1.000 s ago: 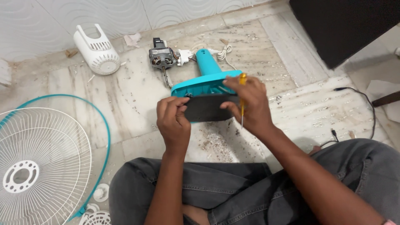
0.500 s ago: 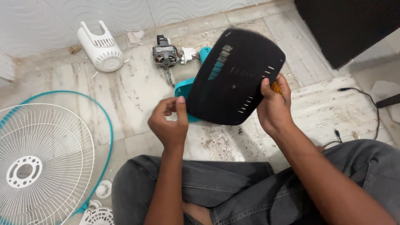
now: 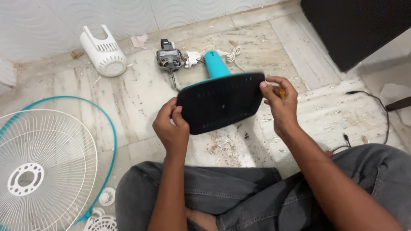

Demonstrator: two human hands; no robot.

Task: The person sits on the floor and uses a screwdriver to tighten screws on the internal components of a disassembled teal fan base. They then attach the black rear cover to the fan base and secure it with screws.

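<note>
Since half a second ago the black base [image 3: 220, 102] has tipped down from its raised, face-on tilt and now lies flatter between the hands, its slotted underside up, hovering over the floor [image 3: 141, 98] at centre frame. The left hand [image 3: 171, 126] pinches its 9 o'clock edge, thumb on top and fingers curled under. The right hand [image 3: 280, 102] grips the 3 o'clock edge while also holding a yellow-handled screwdriver [image 3: 282, 92] tucked against the fingers. Nearest, at 6 o'clock, are the person's grey-trousered legs [image 3: 239, 196]. At 8 o'clock lies a white fan grille [image 3: 43, 171] with a teal rim. Beyond the base, at 12 o'clock, a teal stem [image 3: 215, 64] meets the motor [image 3: 168, 60]; at 10 o'clock stands a white motor cover [image 3: 104, 53].
</note>
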